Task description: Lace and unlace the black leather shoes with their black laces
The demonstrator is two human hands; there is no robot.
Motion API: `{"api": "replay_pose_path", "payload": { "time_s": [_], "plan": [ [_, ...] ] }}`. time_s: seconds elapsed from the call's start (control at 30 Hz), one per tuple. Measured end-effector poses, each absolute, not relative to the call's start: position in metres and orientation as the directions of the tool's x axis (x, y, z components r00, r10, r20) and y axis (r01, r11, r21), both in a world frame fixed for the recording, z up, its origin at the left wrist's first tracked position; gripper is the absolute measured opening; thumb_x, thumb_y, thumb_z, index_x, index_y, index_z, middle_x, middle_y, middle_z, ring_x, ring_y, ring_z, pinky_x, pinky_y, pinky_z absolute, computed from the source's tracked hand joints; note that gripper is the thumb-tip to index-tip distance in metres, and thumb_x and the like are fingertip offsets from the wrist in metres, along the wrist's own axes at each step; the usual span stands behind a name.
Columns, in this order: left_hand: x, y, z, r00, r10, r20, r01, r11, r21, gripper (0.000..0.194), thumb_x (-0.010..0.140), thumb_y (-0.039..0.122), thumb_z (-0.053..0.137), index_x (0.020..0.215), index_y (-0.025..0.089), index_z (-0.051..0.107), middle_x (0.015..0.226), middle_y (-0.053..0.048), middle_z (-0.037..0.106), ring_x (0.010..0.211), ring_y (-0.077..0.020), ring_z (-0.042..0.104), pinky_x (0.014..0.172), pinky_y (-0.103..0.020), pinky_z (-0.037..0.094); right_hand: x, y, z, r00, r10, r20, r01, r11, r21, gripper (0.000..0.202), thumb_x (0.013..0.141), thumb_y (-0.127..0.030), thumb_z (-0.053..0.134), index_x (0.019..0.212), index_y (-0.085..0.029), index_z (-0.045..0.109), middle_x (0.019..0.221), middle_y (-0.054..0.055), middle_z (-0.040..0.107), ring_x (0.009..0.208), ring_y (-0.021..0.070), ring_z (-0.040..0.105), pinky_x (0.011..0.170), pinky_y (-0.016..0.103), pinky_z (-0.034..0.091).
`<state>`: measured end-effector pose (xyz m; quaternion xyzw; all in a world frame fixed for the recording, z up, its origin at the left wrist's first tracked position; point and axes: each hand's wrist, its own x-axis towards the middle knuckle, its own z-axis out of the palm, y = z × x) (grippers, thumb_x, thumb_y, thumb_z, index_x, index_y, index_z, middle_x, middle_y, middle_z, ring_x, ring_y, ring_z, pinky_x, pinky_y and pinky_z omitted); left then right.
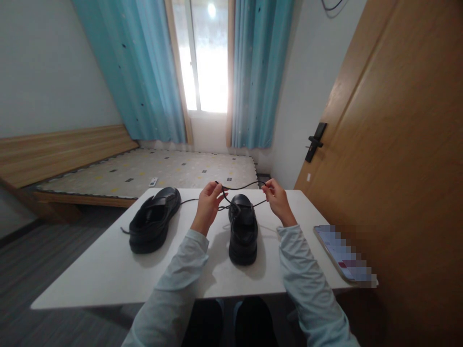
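One black lace (pixel 239 189) pinched between thumb and fingers of left hand (pixel 209 201) and right hand (pixel 275 196), shoe (pixel 243 246) between forearms, second shoe (pixel 154 226) farther left, white worktop (pixel 104 284).

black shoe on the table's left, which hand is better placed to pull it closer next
Probably the left hand: it's nearer that black shoe, while the right hand is beyond the other shoe. Both hold the black shoelace.
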<state>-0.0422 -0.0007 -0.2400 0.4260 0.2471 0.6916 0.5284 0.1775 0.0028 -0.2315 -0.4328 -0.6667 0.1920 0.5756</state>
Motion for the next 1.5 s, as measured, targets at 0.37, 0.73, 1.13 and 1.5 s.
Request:
{"api": "replay_pose_path", "payload": {
  "time_s": [0.37, 0.73, 1.13, 1.5],
  "plan": [
    [-0.053, 0.01, -0.231, -0.185, 0.91, 0.37, -0.475, -0.412, 0.777, 0.028, 0.067, 0.036, 0.072, 0.074, 0.017, 0.053, 0.076, 0.002, 0.058, 0.073, -0.01, 0.06, 0.072, -0.025, 0.052, 0.163, 0.003, -0.234, -0.002, 0.803, 0.596, 0.366, 0.556, -0.747, 0.023, 0.081, -0.04, 0.057, 0.074, -0.019, 0.053, 0.069, -0.001, 0.057, 0.06, 0.013, 0.055, 0.06, 0.026, 0.043],
    [-0.057, 0.022, -0.175, -0.063, 0.868, 0.492, -0.225, -0.493, 0.84, 0.027, 0.066, 0.036, 0.071, 0.076, 0.018, 0.054, 0.071, 0.003, 0.055, 0.063, -0.0085, 0.059, 0.057, -0.02, 0.054, 0.152, 0.002, -0.247, -0.243, 0.839, 0.487, 0.53, 0.536, -0.658, 0.048, 0.062, -0.048, 0.076, 0.096, -0.018, 0.059, 0.099, 0.008, 0.064, 0.093, 0.0219, 0.059, 0.085, 0.037, 0.046],
    [-0.041, 0.021, -0.083, 0.028, 0.735, 0.677, 0.022, -0.678, 0.735, 0.013, 0.076, 0.028, 0.062, 0.074, 0.018, 0.055, 0.069, 0.0, 0.059, 0.057, -0.0095, 0.061, 0.048, -0.018, 0.051, 0.147, 0.01, -0.263, -0.194, 0.893, 0.406, 0.439, 0.449, -0.778, 0.079, 0.049, -0.045, 0.083, 0.116, -0.017, 0.051, 0.114, 0.012, 0.056, 0.103, 0.025, 0.056, 0.086, 0.039, 0.047],
    [-0.021, 0.017, -0.055, 0.09, 0.704, 0.704, 0.055, -0.71, 0.702, 0.012, 0.079, 0.029, 0.061, 0.076, 0.019, 0.055, 0.066, 0.001, 0.06, 0.062, -0.0125, 0.065, 0.054, -0.02, 0.052, 0.15, 0.006, -0.265, -0.228, 0.929, 0.291, 0.402, 0.362, -0.841, 0.062, 0.052, -0.046, 0.081, 0.1, -0.014, 0.057, 0.099, 0.01, 0.062, 0.093, 0.0232, 0.058, 0.083, 0.037, 0.044]
  ]
}}
